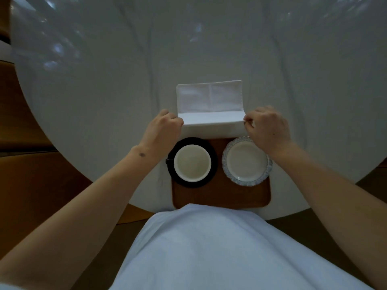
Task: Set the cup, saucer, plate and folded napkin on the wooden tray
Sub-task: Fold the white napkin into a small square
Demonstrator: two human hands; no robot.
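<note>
Both hands, left (165, 127) and right (266, 127), pinch the near corners of a white napkin (209, 101). Nearer, a tray (219, 195) holds cup (192, 163) on saucer (212, 149) and a plate (247, 162).

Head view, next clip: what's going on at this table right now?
A person is folding a white napkin on the cloth-covered table, just beyond the wooden tray. The left hand and right hand each pinch an end of its near fold. The cup already sits on the black saucer on the tray, with the plate beside it.
</note>
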